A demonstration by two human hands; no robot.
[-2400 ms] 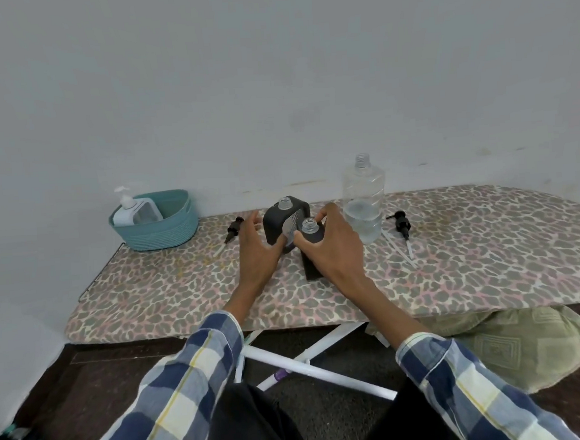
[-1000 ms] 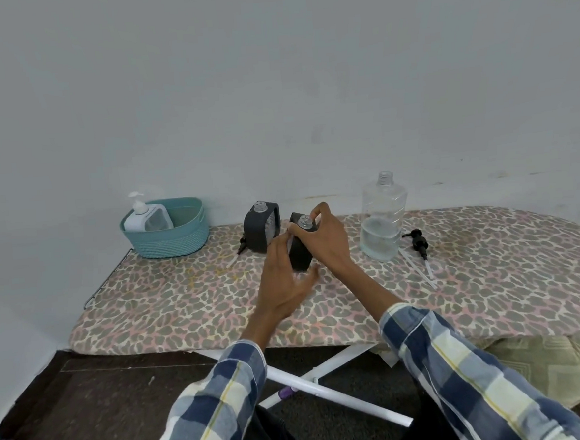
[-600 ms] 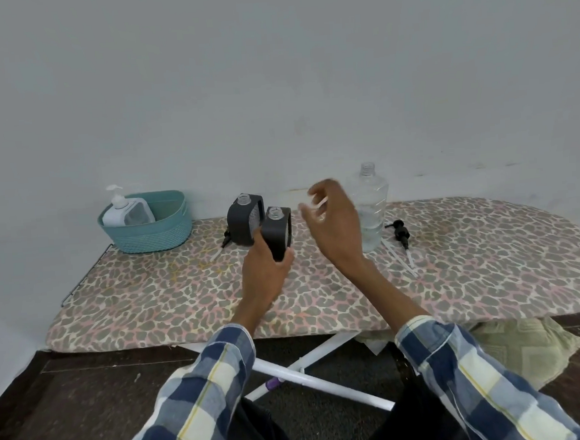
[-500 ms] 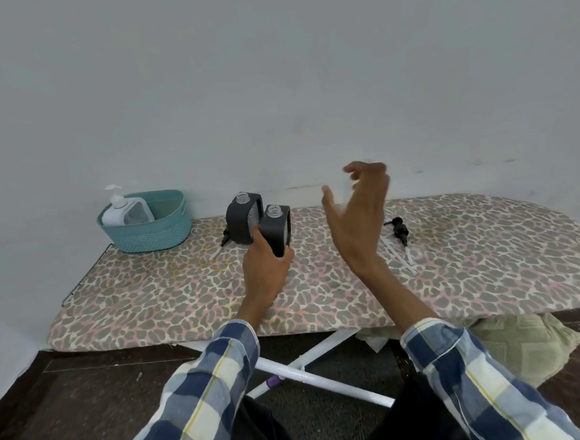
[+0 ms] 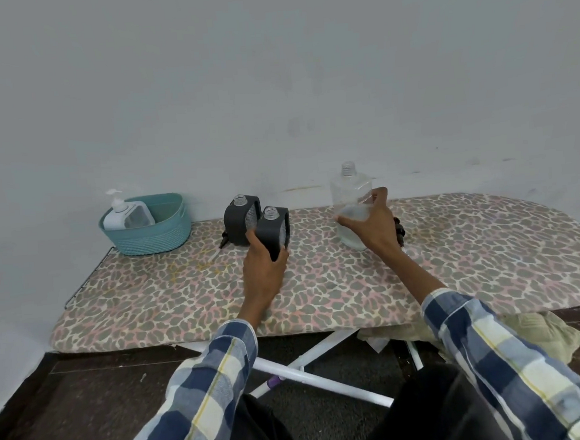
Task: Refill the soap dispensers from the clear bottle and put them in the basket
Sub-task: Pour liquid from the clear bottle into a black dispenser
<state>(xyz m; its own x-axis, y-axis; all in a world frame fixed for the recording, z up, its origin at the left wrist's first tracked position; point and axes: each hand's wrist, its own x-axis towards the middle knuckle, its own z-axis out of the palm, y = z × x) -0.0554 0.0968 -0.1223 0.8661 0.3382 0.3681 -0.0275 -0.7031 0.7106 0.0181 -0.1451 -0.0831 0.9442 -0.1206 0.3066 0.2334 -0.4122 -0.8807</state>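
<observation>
At far left, a teal basket [image 5: 152, 234] on a leopard-print ironing board [image 5: 355, 284] holds a white pump dispenser [image 5: 127, 215]. Two open-necked black dispensers stand touching; the left hand [image 5: 264, 269] wraps thumb and fingers round the nearer black dispenser [image 5: 274, 229], steadying it. The right hand [image 5: 373, 224] curls round the clear bottle [image 5: 351, 205], partly filled and uncapped: likely light, smooth, perhaps slippery, best gripped mid-body

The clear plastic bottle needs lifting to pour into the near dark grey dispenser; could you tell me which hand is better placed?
The right hand: its fingers already wrap the clear plastic bottle, while the left hand steadies the open-necked near dark grey dispenser.
</observation>
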